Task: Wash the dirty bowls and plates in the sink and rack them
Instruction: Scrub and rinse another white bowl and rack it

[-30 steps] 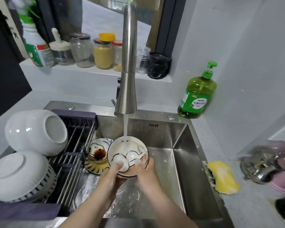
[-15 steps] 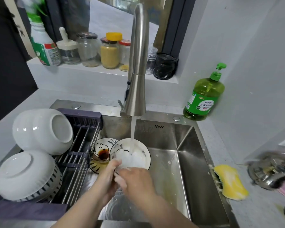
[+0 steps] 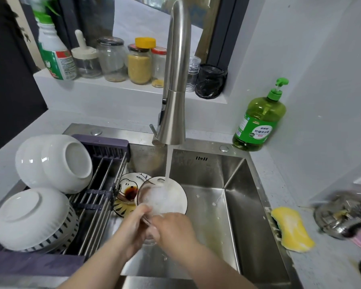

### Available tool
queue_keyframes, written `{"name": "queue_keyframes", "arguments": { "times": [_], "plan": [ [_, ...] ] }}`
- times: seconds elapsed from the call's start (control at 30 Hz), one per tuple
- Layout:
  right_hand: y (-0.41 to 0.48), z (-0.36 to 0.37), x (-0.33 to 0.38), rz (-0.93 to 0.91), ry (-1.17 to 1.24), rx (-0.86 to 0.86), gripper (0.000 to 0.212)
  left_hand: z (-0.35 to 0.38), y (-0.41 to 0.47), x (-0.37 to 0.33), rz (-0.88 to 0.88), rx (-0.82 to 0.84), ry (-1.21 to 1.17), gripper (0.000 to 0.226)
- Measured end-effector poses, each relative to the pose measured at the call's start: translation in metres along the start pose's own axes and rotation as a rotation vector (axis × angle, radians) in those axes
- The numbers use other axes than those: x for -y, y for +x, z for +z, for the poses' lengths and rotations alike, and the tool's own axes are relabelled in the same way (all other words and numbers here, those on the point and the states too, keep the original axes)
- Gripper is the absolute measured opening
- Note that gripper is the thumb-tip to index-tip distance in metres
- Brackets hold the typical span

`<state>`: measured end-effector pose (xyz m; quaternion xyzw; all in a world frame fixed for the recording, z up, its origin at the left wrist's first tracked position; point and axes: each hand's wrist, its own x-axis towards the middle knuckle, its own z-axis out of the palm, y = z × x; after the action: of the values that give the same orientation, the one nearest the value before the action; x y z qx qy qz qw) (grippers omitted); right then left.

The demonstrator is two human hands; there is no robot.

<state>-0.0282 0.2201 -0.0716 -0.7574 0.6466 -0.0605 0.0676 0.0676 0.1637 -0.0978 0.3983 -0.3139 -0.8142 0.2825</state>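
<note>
White bowls (image 3: 54,163) upturned on rack (image 3: 104,184) | sauce-stained dish (image 3: 129,189) in sink (image 3: 227,205) beside rack | left hand (image 3: 131,228), right hand (image 3: 175,230) both curled round near rim of tilted bowl (image 3: 169,199) under running tap (image 3: 173,90) | sponge (image 3: 292,228) on worktop (image 3: 321,268)

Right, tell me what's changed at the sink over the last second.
The right hand slid left along the near rim of the bowl to meet the left hand; splashing water now hides its pattern. Tap, stained dish and racked bowls unchanged.
</note>
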Motion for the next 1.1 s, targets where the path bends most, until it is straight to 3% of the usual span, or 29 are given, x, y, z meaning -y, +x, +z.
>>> {"name": "queue_keyframes", "arguments": {
  "times": [0.07, 0.17, 0.27, 0.33, 0.43, 0.47, 0.53, 0.67, 0.73, 0.8, 0.97, 1.1],
  "plan": [
    [-0.004, -0.003, -0.009, -0.002, 0.014, 0.156, 0.006, -0.011, 0.003, -0.008, 0.027, 0.037, -0.033, 0.022],
    [0.000, 0.002, -0.006, 0.086, -0.088, 0.042, 0.023, -0.011, 0.005, -0.009, 0.017, 0.069, -0.051, 0.031],
    [0.006, -0.016, 0.016, 0.192, 0.043, 0.015, 0.025, 0.001, 0.002, 0.006, -0.010, 0.013, -0.027, 0.047],
    [0.008, -0.007, 0.012, 0.126, 0.009, 0.062, 0.031, -0.003, -0.001, 0.009, -0.030, 0.017, -0.002, 0.044],
    [-0.005, -0.009, 0.001, 0.020, -0.043, 0.169, 0.019, -0.019, 0.000, -0.002, -0.036, 0.038, -0.023, 0.028],
    [-0.005, -0.003, -0.004, 0.032, -0.113, 0.174, 0.027, -0.024, 0.003, -0.005, -0.034, 0.033, -0.046, 0.028],
    [-0.002, 0.004, -0.004, 0.116, -0.179, 0.076, 0.039, -0.025, 0.003, -0.007, -0.029, 0.034, -0.084, 0.029],
    [0.006, -0.011, 0.020, 0.138, -0.065, -0.063, 0.022, -0.004, -0.002, 0.009, -0.045, -0.073, -0.096, 0.034],
    [0.010, -0.005, 0.020, 0.124, -0.004, 0.009, 0.029, -0.005, -0.003, 0.013, -0.054, -0.084, -0.075, 0.043],
    [0.005, -0.009, 0.014, 0.076, -0.005, 0.156, 0.032, -0.012, -0.005, 0.005, -0.031, -0.040, -0.065, 0.036],
    [-0.003, -0.003, -0.005, 0.059, 0.006, 0.135, 0.027, -0.021, -0.003, -0.006, -0.025, -0.070, -0.067, 0.018],
    [0.009, -0.003, 0.017, 0.101, 0.021, 0.103, 0.032, -0.002, -0.007, 0.011, -0.051, -0.112, -0.064, 0.046]
  ]
}}
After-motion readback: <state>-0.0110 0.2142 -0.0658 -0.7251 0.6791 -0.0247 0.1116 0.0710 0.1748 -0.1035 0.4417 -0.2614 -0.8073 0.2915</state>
